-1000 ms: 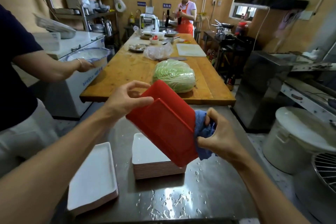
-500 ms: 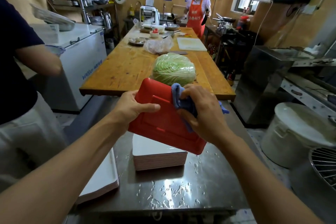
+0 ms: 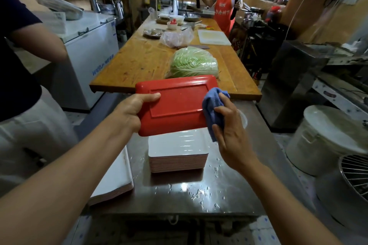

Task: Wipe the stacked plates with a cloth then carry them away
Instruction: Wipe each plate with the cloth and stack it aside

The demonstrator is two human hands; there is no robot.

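- Head view: gripping the red plate by its left short edge, the left hand has its thumb laid across the red underside and its fingers curled behind the rim, at the centre of the frame.
- At the plate's right edge the right hand clutches a bunched blue cloth, fingers curled round it, the cloth touching the red surface.
- That plate is held in the air, underside toward the camera, tilted, just above the stack of plates.
- The stack sits below centre on the steel table; its top plate is white and glossy, with pinkish rims showing down its side.
- Water drops lie on the steel to the right of and in front of the stack.
- A second, lower stack of white plates lies at lower left, partly hidden by the left forearm.
- Beyond the red plate a wrapped cabbage rests on the wooden table, upper centre.
- A person in an orange apron stands at the top of the frame.
- Another person in a dark top stands at the left edge.
- A white lidded tub is at right.
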